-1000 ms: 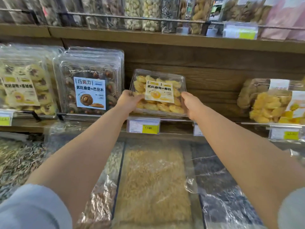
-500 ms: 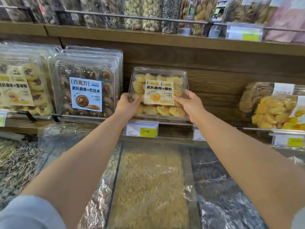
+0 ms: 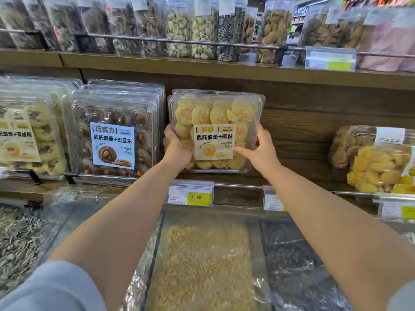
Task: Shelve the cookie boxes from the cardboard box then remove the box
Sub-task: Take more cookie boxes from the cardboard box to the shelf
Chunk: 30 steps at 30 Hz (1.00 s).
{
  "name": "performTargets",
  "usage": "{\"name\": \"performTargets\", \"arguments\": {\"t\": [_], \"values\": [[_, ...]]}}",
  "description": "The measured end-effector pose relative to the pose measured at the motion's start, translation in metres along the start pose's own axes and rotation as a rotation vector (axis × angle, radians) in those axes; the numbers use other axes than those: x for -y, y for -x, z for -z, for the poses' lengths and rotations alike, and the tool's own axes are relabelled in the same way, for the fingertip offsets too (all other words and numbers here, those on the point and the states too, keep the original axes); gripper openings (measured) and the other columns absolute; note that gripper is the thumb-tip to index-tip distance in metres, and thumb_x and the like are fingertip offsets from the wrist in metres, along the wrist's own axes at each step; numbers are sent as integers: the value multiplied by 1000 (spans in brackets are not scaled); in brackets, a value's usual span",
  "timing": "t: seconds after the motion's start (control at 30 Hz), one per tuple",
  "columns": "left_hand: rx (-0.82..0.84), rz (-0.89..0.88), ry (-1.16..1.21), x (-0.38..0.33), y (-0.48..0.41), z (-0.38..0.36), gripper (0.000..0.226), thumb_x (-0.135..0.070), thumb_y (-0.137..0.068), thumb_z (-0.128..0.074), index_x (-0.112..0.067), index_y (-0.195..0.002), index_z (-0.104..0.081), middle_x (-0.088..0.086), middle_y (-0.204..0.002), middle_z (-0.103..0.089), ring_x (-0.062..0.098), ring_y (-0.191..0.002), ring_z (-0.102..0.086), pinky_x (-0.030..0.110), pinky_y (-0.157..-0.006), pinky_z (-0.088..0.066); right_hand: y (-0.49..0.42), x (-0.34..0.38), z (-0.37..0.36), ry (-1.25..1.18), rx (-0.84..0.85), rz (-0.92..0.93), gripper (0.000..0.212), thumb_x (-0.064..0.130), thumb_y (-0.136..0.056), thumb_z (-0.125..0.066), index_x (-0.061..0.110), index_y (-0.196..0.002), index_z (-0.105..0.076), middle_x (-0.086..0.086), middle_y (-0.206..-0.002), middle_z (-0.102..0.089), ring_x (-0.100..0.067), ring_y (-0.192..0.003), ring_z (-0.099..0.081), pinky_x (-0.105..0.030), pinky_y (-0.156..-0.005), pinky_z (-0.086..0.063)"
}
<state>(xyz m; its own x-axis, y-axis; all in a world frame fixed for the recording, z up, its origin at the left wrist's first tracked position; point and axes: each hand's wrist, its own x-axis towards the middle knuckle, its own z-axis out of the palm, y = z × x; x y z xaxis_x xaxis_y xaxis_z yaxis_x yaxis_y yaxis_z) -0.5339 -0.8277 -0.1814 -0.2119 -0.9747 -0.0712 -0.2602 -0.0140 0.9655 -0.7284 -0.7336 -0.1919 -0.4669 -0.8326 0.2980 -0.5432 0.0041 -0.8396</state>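
Note:
A clear plastic box of yellow cookies (image 3: pixel 215 113) with a cream label stands almost upright on the wooden middle shelf (image 3: pixel 303 173), facing me. My left hand (image 3: pixel 177 149) grips its lower left edge and my right hand (image 3: pixel 261 151) holds its lower right side, fingers across the front. A second clear box edge shows just behind it. The cardboard box is out of view.
Stacked chocolate cookie boxes (image 3: pixel 114 131) stand right beside it on the left, more cookie boxes (image 3: pixel 27 135) further left. Bagged yellow cookies (image 3: pixel 379 167) lie at the right. Jars of nuts and seeds (image 3: pixel 202 28) line the upper shelf. Covered bulk bins (image 3: pixel 202 261) sit below.
The yellow cookie box has been tipped from a tilted-back position to nearly upright. Both hands have slid along its lower sides with it.

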Motion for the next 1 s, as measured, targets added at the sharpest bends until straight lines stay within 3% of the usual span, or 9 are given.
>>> {"name": "performTargets", "arguments": {"t": [0.07,0.17,0.3,0.4,0.57,0.67,0.77,0.83,1.0], "values": [[-53,-11,-48,1,-11,-5,93,-2,-87,-59,-26,-151,4,8,-156,-10,25,-138,-26,29,-100,-32,-7,0,-2,16,29,4,94,16,-80,-76,30,-152,-16,-3,-148,-29,-19,-138,-31,-34,-109,-31],[-99,-22,-99,5,-21,-13,101,-5,-82,-67,-29,-151,2,11,-156,-14,30,-141,-24,42,-111,-30,-16,0,-7,3,29,-21,105,13,-77,-78,31,-153,-8,-3,-148,-27,-20,-139,-29,-39,-112,-29],[-124,144,-216,7,-21,-23,108,-16,-87,-66,-33,-147,22,14,-158,-4,31,-143,-22,45,-113,-29,-23,2,-19,13,-3,-53,104,14,-78,-77,34,-152,-6,-6,-140,-26,-11,-125,-32,-37,-113,-27],[-108,236,-248,15,-13,-25,101,-34,-89,-60,-25,-149,21,21,-156,-11,35,-141,-27,47,-113,-27,-27,5,-30,4,-2,-83,104,16,-81,-75,34,-153,-2,-7,-137,-25,-15,-125,-33,-37,-113,-26],[-40,81,-311,13,0,-17,84,-20,-90,-59,-4,-150,-1,23,-144,-38,36,-128,-45,38,-99,-38,-22,9,-44,-5,4,-146,109,15,-80,-76,24,-153,4,-12,-147,-18,-24,-139,-25,-36,-115,-22],[107,-22,-333,2,8,-8,80,-26,-94,-56,-8,-150,-2,13,-146,-31,31,-127,-43,35,-98,-36,-19,12,-45,-15,16,-244,118,9,-76,-78,24,-152,10,-13,-153,-11,-26,-142,-22,-39,-115,-23],[189,-100,-390,-1,13,-2,52,-27,-94,-56,-20,-143,-38,4,-138,-45,26,-111,-52,34,-89,-40,-18,16,-40,-13,18,-321,117,6,-75,-77,24,-152,10,-13,-155,-13,-28,-142,-24,-43,-113,-28],[163,-97,-370,-1,15,0,38,-29,-91,-59,-21,-128,-56,-2,-120,-59,20,-99,-53,30,-81,-40,-17,20,-37,-23,11,-338,113,7,-77,-76,23,-152,7,-12,-156,-14,-29,-142,-24,-45,-112,-30],[21,-94,-292,2,33,4,33,-21,-90,-55,-18,-122,-57,-1,-113,-58,15,-88,-52,25,-70,-37,1,28,-28,-28,16,-324,81,15,-85,-67,19,-151,-20,-11,-149,-34,-26,-134,-40,-39,-106,-42]]}}
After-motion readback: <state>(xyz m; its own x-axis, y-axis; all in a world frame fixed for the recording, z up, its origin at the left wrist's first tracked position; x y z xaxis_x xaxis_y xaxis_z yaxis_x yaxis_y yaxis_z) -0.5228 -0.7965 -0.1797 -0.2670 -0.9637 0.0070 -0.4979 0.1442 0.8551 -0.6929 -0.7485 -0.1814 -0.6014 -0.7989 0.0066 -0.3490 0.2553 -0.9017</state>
